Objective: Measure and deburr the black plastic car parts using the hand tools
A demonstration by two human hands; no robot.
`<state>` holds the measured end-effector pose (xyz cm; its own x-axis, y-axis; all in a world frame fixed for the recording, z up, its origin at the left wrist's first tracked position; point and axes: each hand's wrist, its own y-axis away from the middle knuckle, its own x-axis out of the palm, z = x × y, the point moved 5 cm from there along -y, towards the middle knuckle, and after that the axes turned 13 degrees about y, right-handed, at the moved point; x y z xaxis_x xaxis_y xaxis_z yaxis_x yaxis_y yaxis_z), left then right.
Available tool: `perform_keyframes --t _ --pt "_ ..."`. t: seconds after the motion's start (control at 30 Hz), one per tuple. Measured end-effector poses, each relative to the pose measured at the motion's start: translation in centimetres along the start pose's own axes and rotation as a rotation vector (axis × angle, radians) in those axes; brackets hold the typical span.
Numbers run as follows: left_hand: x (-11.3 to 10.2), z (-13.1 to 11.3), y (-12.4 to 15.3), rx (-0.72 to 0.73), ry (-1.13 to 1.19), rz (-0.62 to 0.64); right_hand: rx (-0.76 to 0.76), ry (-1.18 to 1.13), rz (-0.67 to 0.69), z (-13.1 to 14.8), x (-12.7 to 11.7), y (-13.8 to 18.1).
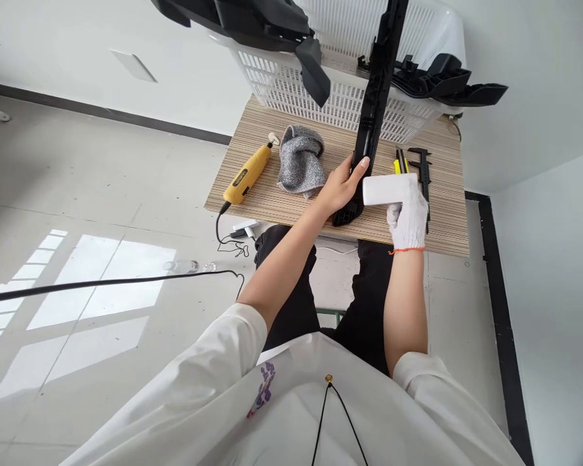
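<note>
My bare left hand (339, 189) grips the lower end of a long black plastic trim piece (375, 97), which slants up from the table across the basket. A white glove with an orange cuff covers my right hand (411, 217). Its fingers are closed around a white rectangular block (383, 190), held close beside the trim piece; whether they touch I cannot tell. Just beyond the block lie a yellow and black utility knife (397, 166) and a black caliper (423, 169), both partly hidden. Left of my left hand is a crumpled grey cloth (298, 162).
A yellow rotary tool (247, 176) with a cord lies at the left of the wood-grain table (447, 226). White slatted baskets (340, 97) stand at the back, with black plastic parts (262, 22) overhanging them. A black cable (126, 281) crosses at left.
</note>
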<state>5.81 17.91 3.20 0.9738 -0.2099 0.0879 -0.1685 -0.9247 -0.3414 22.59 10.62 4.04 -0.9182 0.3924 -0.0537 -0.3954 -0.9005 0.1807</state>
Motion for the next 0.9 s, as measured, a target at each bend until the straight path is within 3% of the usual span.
perform_keyframes --t 0.07,0.17,0.33,0.47,0.6,0.77,0.9 --pt "-0.1 -0.1 0.0 -0.033 -0.008 0.005 -0.013 0.031 0.056 0.4 0.6 -1.1" --pt "-0.3 -0.3 0.1 -0.054 -0.006 -0.013 -0.054 -0.024 0.019 0.9 0.6 -1.8" --pt "-0.6 -0.4 0.5 -0.106 0.001 -0.042 -0.013 0.039 0.161 0.6 1.5 -1.5" --pt "-0.6 -0.2 0.6 -0.144 0.010 -0.040 -0.042 -0.045 0.038 1.2 1.5 -2.1" --pt "-0.7 -0.1 0.5 -0.123 0.046 -0.049 0.059 0.018 0.184 1.2 2.0 -2.2" --pt "-0.5 -0.7 0.8 -0.148 0.018 -0.008 -0.016 -0.071 0.053 1.0 1.1 -1.6" --pt "-0.4 -0.9 0.8 -0.154 0.010 -0.006 -0.003 -0.019 0.149 0.3 1.6 -1.4"
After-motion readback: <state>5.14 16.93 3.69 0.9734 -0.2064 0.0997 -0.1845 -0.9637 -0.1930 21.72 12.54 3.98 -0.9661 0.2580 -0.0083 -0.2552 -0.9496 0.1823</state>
